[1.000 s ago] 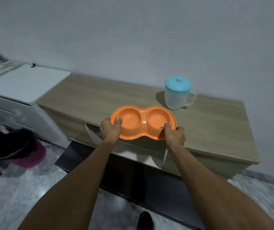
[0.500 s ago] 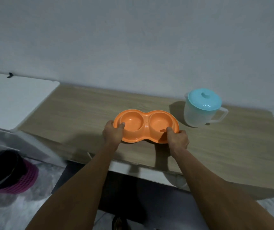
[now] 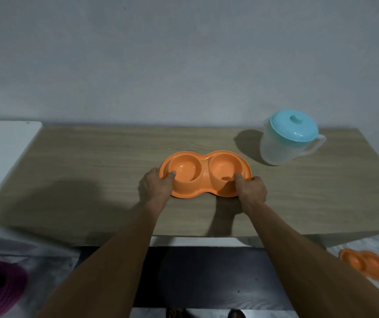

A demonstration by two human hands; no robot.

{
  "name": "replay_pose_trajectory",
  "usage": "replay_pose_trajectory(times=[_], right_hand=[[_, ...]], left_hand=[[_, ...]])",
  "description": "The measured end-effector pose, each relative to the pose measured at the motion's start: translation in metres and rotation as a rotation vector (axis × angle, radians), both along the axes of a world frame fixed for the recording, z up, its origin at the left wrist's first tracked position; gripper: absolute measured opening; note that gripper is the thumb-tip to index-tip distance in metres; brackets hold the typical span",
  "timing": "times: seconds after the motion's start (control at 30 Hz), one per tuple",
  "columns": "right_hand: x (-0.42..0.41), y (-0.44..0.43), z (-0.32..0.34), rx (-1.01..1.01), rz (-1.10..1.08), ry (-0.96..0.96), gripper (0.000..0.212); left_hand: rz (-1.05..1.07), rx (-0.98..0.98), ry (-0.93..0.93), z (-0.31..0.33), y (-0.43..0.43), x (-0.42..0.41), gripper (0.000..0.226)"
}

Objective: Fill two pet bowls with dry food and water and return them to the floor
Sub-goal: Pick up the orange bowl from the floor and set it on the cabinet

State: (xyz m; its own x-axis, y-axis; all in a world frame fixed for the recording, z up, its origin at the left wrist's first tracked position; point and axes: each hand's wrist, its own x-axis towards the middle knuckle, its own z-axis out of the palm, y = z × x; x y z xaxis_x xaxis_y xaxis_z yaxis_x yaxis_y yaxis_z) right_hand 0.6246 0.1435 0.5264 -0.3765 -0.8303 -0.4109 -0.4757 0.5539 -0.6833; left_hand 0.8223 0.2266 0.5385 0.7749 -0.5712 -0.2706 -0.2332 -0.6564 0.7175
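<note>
I have both hands, left hand (image 3: 155, 188) and right hand (image 3: 251, 189), clamped on the ends of the double bowl (image 3: 204, 174) on the tabletop (image 3: 92, 171); between my grips it looks light, stiff, probably slick plastic, best held by its rim.

A double bowl (image 3: 205, 174) sits mid-desk (image 3: 92, 180); a lidded jug (image 3: 287, 140) stands to its far right; a second double bowl (image 3: 364, 265) lies on the floor (image 3: 367, 244), near right.

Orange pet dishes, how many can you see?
2. One dish sits on the wooden table, held by the left hand and right hand. The other dish is on the floor at right, blurred.
</note>
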Motion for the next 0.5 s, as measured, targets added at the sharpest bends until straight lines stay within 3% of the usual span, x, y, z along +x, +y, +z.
replay_pose_trajectory(times=[0.17,0.27,0.5], right_hand=[[0.003,0.006,0.003,0.004,0.047,0.022,0.055],[-0.002,0.011,0.003,-0.017,0.113,0.021,0.055],[-0.030,0.070,0.013,-0.109,0.098,0.042,0.047]], left_hand=[[-0.018,0.016,-0.013,0.004,0.004,0.002,0.050],[0.002,-0.024,0.092,0.009,0.007,-0.005,0.045],[0.036,-0.097,0.079,0.018,0.060,-0.028,0.056]])
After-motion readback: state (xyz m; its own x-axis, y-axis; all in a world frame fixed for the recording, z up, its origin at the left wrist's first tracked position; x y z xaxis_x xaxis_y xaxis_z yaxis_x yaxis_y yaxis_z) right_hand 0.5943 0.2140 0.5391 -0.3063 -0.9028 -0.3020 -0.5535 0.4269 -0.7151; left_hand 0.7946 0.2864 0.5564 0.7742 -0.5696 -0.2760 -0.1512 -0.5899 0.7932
